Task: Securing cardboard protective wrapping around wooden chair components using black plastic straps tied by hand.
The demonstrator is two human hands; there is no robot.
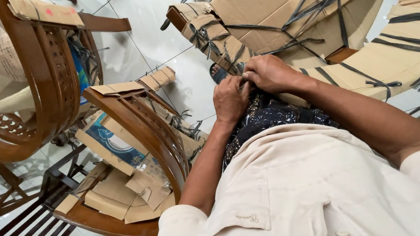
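My left hand (229,100) and my right hand (268,73) meet in front of my knee, fingers curled together, pinching what looks like a dark plastic strap (238,67) where it crosses a cardboard-wrapped piece of furniture (281,5). The exact grip is hidden by my fingers. Several grey-black straps run over the cardboard. Below my hands are my dark patterned garment (270,115) and cream shirt (297,186).
A wooden chair (145,133) with cardboard pieces on its seat stands at my left. Another curved wooden chair (40,82) is at far left. More strapped cardboard (392,56) lies at right. A sandalled foot (217,72) rests on the white tiled floor (152,37).
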